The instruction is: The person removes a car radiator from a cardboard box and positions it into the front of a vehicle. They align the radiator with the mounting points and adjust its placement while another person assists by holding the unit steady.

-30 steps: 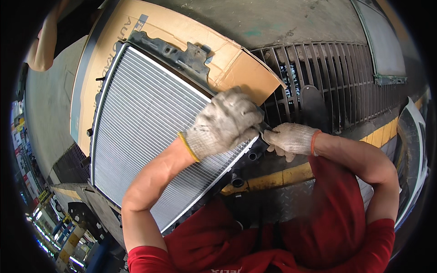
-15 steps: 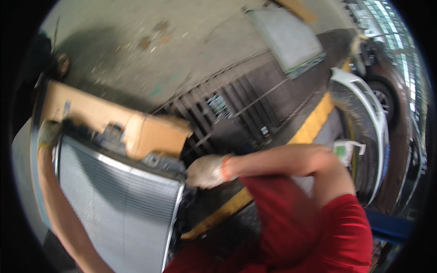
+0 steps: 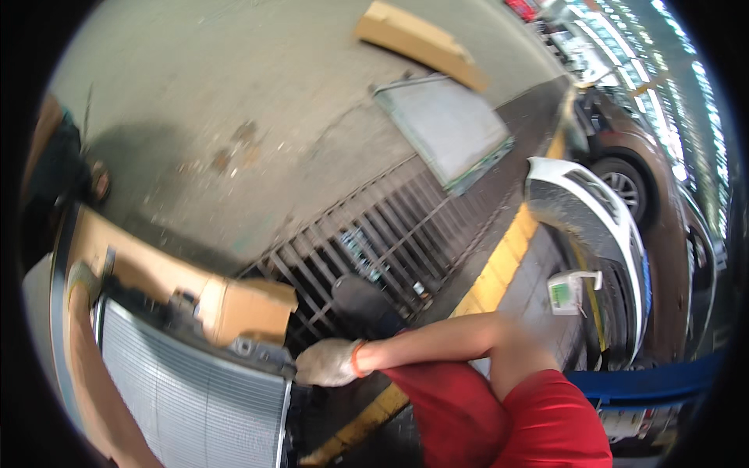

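Observation:
A silver-finned car radiator [image 3: 195, 390] with a dark plastic tank along its far edge lies tilted in front of me, over a cardboard box [image 3: 148, 249]. My left hand [image 3: 83, 282], in a knitted glove, is closed on the radiator's far left corner, its fingertips partly hidden. At the far right corner my right hand [image 3: 328, 363], in a pale glove with an orange cuff, grips the dark end of the tank. A folded cardboard flap [image 3: 256, 308] stands just beyond the tank. The radiator's near edge runs out of the picture.
A metal floor grate [image 3: 398, 226] lies ahead, my dark shoe [image 3: 360, 300] on it. Beyond are a flat grey panel [image 3: 445, 129] and a long carton [image 3: 417, 43]. To the right are a white bumper [image 3: 605, 195], a jug [image 3: 568, 294] and a brown car [image 3: 663, 168]. Another person [image 3: 55, 179] is at left.
My view has tilted upward, so the radiator and both hands sit lower in the picture. More of the floor, the long carton and the person at left show. Both hands keep their hold.

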### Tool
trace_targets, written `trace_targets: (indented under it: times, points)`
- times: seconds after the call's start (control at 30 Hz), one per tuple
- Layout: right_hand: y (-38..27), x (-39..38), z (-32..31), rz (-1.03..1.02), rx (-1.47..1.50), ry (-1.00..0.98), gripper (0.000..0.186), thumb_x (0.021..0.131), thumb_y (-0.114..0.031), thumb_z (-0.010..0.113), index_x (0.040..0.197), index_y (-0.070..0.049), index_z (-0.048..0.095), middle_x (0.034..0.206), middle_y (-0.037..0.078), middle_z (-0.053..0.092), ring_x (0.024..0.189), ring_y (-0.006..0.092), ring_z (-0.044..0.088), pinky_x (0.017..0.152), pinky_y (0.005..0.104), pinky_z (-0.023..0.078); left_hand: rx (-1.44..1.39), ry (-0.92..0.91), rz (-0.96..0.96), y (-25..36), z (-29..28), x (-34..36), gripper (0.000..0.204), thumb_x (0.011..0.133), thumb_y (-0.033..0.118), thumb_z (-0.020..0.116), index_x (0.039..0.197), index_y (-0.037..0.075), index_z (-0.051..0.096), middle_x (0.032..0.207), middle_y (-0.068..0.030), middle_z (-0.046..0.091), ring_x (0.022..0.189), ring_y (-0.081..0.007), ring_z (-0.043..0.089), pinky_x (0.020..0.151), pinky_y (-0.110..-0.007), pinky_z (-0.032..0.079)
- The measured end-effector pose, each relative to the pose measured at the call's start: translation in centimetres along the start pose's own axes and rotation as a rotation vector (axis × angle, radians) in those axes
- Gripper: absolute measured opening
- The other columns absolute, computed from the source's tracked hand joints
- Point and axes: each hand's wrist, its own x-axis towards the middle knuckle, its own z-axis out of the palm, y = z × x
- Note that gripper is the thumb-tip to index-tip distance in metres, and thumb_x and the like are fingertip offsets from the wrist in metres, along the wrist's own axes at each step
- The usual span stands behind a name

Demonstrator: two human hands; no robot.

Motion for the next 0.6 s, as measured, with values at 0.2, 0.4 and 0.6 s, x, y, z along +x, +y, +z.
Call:
trace_targets:
  times: [0.2, 0.4, 0.6]
  points:
    - [-0.2, -0.8, 0.1, 0.108, 0.326, 0.099, 0.047, 0.105, -0.037, 0.054, 0.101, 0.003, 0.079, 0.105, 0.029, 0.076, 0.106, 0.0468, 0.073, 0.096, 0.0549, 0.055, 0.180, 0.078, 0.185, 0.3, -0.6, -0.4, 0.039, 0.090, 0.027, 0.073, 0.105, -0.007, 0.081, 0.106, -0.0355, 0.075, 0.108, -0.0463, 0.075, 0.091, -0.049, 0.062]
    - [0.8, -0.5, 1.6, 0.001, 0.111, 0.070, 0.024, 0.107, -0.026, 0.059, 0.109, -0.005, 0.072, 0.100, 0.014, 0.065, 0.091, 0.0353, 0.071, 0.076, 0.0501, 0.058, 0.042, -0.068, 0.041, 2.8, -2.4, -1.7, 0.041, 0.087, 0.029, 0.080, 0.102, -0.009, 0.081, 0.098, -0.0327, 0.078, 0.091, -0.0427, 0.081, 0.080, -0.047, 0.064]
    - [1.0, -0.5, 1.5, 0.137, 0.433, 0.102, 0.045, 0.109, -0.038, 0.056, 0.100, 0.002, 0.073, 0.100, 0.025, 0.075, 0.100, 0.0466, 0.072, 0.092, 0.0536, 0.055, -0.127, -0.160, 0.030, 2.9, -3.1, -2.5, 0.042, 0.090, 0.026, 0.084, 0.113, -0.009, 0.079, 0.090, -0.0188, 0.080, 0.072, -0.0265, 0.077, 0.067, -0.039, 0.062]
